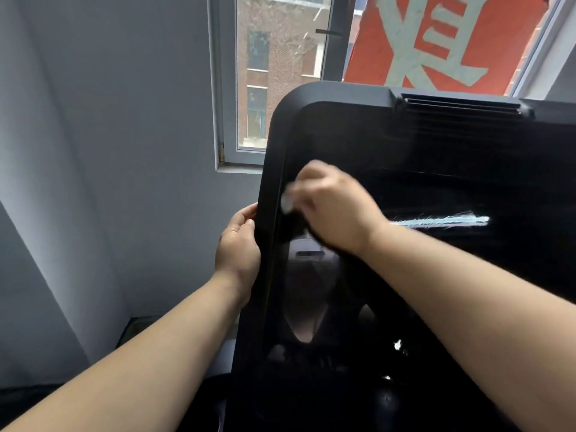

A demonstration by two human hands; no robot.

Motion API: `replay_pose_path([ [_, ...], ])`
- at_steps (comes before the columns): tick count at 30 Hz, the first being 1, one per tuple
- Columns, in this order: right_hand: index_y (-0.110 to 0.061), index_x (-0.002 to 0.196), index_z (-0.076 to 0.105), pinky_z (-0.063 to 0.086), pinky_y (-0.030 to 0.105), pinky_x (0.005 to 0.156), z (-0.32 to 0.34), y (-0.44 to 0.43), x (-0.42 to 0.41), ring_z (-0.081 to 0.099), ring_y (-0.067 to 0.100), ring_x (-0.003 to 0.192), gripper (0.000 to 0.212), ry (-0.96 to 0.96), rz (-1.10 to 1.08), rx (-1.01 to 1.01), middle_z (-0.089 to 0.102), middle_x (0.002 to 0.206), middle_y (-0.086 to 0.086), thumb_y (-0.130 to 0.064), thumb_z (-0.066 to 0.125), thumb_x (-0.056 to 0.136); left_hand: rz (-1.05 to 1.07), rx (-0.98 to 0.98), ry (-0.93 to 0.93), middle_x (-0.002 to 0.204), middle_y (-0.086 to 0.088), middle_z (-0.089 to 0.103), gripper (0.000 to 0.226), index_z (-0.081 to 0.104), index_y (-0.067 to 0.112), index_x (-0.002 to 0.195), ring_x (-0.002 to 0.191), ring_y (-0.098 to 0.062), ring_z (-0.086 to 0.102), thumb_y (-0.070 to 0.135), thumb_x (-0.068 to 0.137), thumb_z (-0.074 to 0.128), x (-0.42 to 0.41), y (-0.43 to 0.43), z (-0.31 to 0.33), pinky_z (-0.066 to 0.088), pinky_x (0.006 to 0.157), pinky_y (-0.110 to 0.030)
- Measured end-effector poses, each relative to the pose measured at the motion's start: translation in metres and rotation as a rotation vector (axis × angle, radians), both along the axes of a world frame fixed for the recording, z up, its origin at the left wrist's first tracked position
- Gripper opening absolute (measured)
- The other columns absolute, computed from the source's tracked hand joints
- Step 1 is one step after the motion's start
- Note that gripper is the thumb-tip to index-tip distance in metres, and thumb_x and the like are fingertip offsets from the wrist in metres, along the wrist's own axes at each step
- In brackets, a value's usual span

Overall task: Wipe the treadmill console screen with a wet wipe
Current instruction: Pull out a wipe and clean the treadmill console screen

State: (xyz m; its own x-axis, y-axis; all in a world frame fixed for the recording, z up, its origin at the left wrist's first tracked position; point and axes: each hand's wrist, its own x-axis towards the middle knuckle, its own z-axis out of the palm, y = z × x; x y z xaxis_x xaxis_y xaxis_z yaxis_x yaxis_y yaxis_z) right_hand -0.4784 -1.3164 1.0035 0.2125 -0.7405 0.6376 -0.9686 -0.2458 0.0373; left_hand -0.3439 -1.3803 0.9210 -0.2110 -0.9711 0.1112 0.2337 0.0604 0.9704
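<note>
Pressing glossy screen (436, 291), right hand (336, 210) clutches crumpled wipe (286, 202); left hand (238, 244) grips matte bezel (272, 157).

Wet wipe (287, 203) on console screen (436, 291)

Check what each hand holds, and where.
Left hand grips the console by its left edge. Right hand holds the bunched wet wipe against the screen; the exact grip is blurred.

Right hand (335, 210) presses wet wipe (287, 203) on console screen (436, 275); left hand (238, 244) grips console's left edge.
</note>
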Motion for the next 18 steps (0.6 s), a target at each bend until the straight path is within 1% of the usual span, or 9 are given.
replay_pose_path([
  [2, -0.009, 0.091, 0.075, 0.051, 0.031, 0.077, 0.014, -0.015, -0.003, 0.063, 0.026, 0.083, 0.014, -0.246, -0.181, -0.168, 0.065, 0.095, 0.007, -0.006, 0.065, 0.082, 0.006, 0.016, -0.003, 0.105, -0.001, 0.071, 0.034, 0.066, 0.033, 0.108, 0.095, -0.019, 0.065, 0.019, 0.098, 0.037, 0.001, 0.004, -0.001, 0.053, 0.087, -0.040],
  [4, -0.008, 0.082, 0.076, 0.051, 0.029, 0.072, 0.001, -0.015, 0.009, 0.063, 0.026, 0.078, 0.011, -0.283, -0.200, -0.204, 0.066, 0.091, 0.007, -0.007, 0.065, 0.082, -0.011, 0.028, -0.001, 0.106, -0.002, 0.071, 0.032, 0.065, 0.032, 0.110, 0.099, -0.019, 0.066, 0.020, 0.100, 0.037, 0.004, 0.007, -0.003, 0.053, 0.088, -0.039],
  [6, -0.007, 0.069, 0.072, 0.052, 0.032, 0.064, -0.030, 0.003, 0.025, 0.060, 0.030, 0.070, 0.012, -0.186, -0.070, -0.175, 0.064, 0.082, 0.011, -0.003, 0.065, 0.078, -0.045, 0.043, 0.008, 0.106, -0.003, 0.071, 0.030, 0.066, 0.032, 0.108, 0.097, -0.018, 0.067, 0.021, 0.100, 0.039, 0.008, 0.010, -0.005, 0.054, 0.082, -0.034],
  [9, -0.010, 0.074, 0.072, 0.050, 0.032, 0.068, -0.054, 0.036, 0.022, 0.057, 0.025, 0.071, 0.011, 0.069, 0.120, 0.026, 0.063, 0.085, 0.009, -0.004, 0.063, 0.076, -0.047, 0.043, -0.012, 0.103, -0.001, 0.071, 0.028, 0.064, 0.032, 0.111, 0.088, -0.012, 0.067, 0.023, 0.100, 0.040, 0.012, 0.015, -0.009, 0.052, 0.071, -0.026],
  [11, -0.012, 0.076, 0.072, 0.050, 0.033, 0.065, -0.040, 0.034, 0.001, 0.056, 0.028, 0.071, 0.011, 0.216, 0.066, 0.035, 0.063, 0.087, 0.009, -0.004, 0.071, 0.069, -0.012, 0.037, -0.034, 0.107, 0.000, 0.070, 0.030, 0.063, 0.031, 0.116, 0.096, -0.013, 0.066, 0.025, 0.100, 0.037, 0.010, 0.019, -0.012, 0.053, 0.080, -0.030],
  [12, -0.014, 0.077, 0.073, 0.049, 0.033, 0.065, -0.029, 0.029, -0.011, 0.057, 0.031, 0.072, 0.012, 0.144, -0.022, -0.044, 0.063, 0.088, 0.011, -0.006, 0.073, 0.068, 0.008, 0.033, -0.051, 0.110, 0.002, 0.069, 0.032, 0.062, 0.032, 0.118, 0.101, -0.014, 0.064, 0.026, 0.100, 0.036, 0.009, 0.019, -0.014, 0.053, 0.087, -0.033],
  [15, -0.012, 0.088, 0.077, 0.045, 0.029, 0.075, -0.002, 0.021, -0.035, 0.057, 0.033, 0.083, 0.014, -0.351, -0.400, -0.313, 0.061, 0.096, 0.012, -0.009, 0.064, 0.081, 0.045, 0.013, -0.105, 0.114, 0.007, 0.067, 0.034, 0.058, 0.035, 0.123, 0.107, -0.014, 0.061, 0.030, 0.100, 0.033, 0.007, 0.024, -0.016, 0.048, 0.098, -0.039],
  [16, -0.012, 0.089, 0.077, 0.043, 0.028, 0.077, -0.005, 0.020, -0.030, 0.055, 0.030, 0.085, 0.017, -0.403, -0.431, -0.316, 0.060, 0.097, 0.011, -0.006, 0.062, 0.082, 0.053, -0.003, -0.121, 0.115, 0.008, 0.066, 0.035, 0.057, 0.036, 0.124, 0.108, -0.013, 0.060, 0.031, 0.100, 0.032, 0.007, 0.025, -0.017, 0.047, 0.099, -0.039],
  [18, -0.012, 0.083, 0.075, 0.043, 0.029, 0.076, -0.026, 0.019, -0.001, 0.052, 0.024, 0.085, 0.020, -0.256, -0.268, -0.206, 0.061, 0.092, 0.010, 0.001, 0.060, 0.077, 0.073, -0.048, -0.179, 0.117, 0.009, 0.064, 0.036, 0.055, 0.037, 0.126, 0.110, -0.013, 0.058, 0.031, 0.101, 0.031, 0.007, 0.026, -0.018, 0.045, 0.099, -0.034],
])
